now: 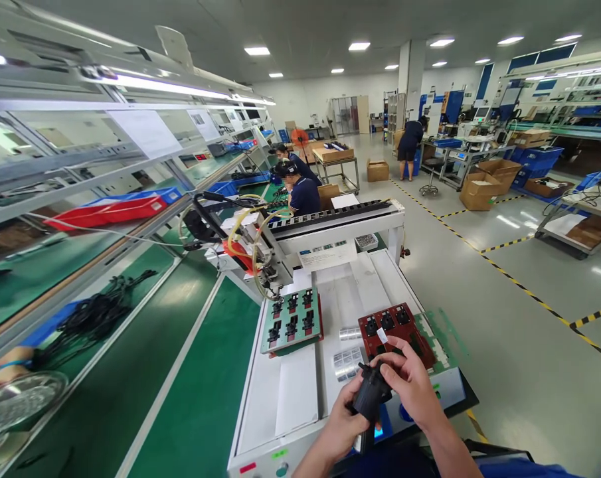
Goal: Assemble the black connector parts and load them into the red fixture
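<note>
My left hand [344, 419] is wrapped round a black cylindrical plastic part [368, 397], held tilted over the machine's front edge. At its upper end, the thumb and fingers of my right hand [414, 382] are closed on the part. A small white label [382, 335] shows by a raised right fingertip; whether it sticks to the finger cannot be told. Just beyond my hands lies a dark red fixture plate [414, 325] with round black parts in its back row. My hands hide some of its front. Farther left, a green fixture plate [300, 330] carries several black parts.
A benchtop machine with a screwdriving-like head [260, 249] and a gantry beam [340, 219] stands ahead. Sheets of silver labels [347, 364] lie on its bed. At left runs a green workbench [180, 332] with black cables [105, 309]. Co-workers [305, 194] sit beyond.
</note>
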Tool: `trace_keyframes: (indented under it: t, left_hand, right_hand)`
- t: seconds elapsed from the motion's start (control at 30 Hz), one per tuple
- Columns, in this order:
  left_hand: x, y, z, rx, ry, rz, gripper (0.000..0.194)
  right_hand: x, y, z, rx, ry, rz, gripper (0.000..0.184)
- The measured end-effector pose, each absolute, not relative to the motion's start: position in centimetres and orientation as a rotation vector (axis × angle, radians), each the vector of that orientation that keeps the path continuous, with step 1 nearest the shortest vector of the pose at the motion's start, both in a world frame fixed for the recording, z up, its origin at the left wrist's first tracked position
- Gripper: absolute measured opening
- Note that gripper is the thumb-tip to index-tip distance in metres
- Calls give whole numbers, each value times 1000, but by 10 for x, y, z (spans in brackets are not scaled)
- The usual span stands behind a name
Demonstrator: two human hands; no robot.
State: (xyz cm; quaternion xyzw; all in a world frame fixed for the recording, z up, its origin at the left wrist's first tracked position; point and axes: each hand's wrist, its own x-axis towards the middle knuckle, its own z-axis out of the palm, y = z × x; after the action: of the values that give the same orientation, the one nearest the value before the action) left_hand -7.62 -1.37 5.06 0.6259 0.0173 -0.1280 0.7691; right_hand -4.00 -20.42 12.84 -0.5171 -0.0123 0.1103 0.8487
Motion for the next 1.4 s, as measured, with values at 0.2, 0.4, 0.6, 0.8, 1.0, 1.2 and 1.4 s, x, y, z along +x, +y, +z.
trace_keyframes:
  t: [0.2,0.4,0.6,0.8,1.0,1.2,1.4]
  left_hand:
    - [-76,1,74,1705,64,59,76]
    - [-73,2,110,1947,114,139,58]
    - [-76,4,121,1968,128,96,54]
    - [-75,4,125,1946,132,92,54]
    - [-74,3,126,1964,125,94,53]
    - [-74,3,125,1982,121,113,53]
    - [-75,3,121,1929,151,124,59]
  right_hand:
    - [-45,-203,136,-1449,-58,44,33]
    - [-52,-194,138,-1345,-76,341,50]
    - [-52,-186,134,-1515,-86,360,49]
    - [-50,-186,135,-1558,-106,388,47]
    - [-50,-186,138,-1584,-99,383,48]
    - [-51,-186,143,-1622,-118,346,47]
    - [-67,-179,132,-1903,-170,-15,36]
